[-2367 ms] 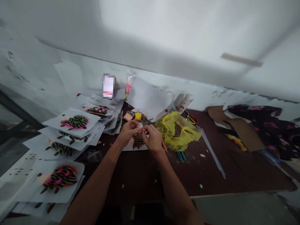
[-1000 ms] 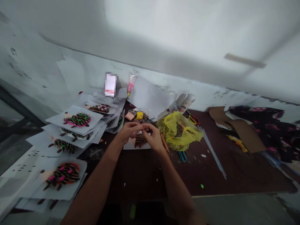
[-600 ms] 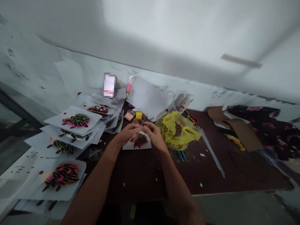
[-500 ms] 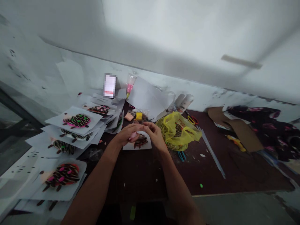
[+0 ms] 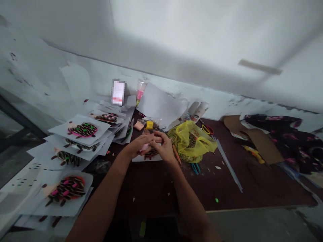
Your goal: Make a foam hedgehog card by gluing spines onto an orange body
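My left hand (image 5: 137, 145) is curled around a soft pink lump (image 5: 144, 148), part of which shows below its fingers. Touching its fingertips is my right hand (image 5: 163, 147), bent inward; whether something small lies between its fingers is hidden. Under both hands a white card (image 5: 147, 159) with a dark brown striped hedgehog shape (image 5: 151, 154) lies on the table, partly covered. Just right of my right hand are an orange stick (image 5: 176, 154) and a yellow plastic bag (image 5: 190, 137) holding thin brown and yellowish pieces.
Stacked hedgehog cards (image 5: 85, 139) fill the left side. Behind my hands are a yellow block (image 5: 149, 125), a peach block (image 5: 138, 125) and white sheets (image 5: 160, 104). Blue scissors (image 5: 195, 168), clear strips (image 5: 228, 163), a yellow tool (image 5: 254, 154) and cardboard (image 5: 264, 144) lie right.
My right hand has shifted slightly left and down, covering more of the hedgehog shape. The orange stick beside it has come into view.
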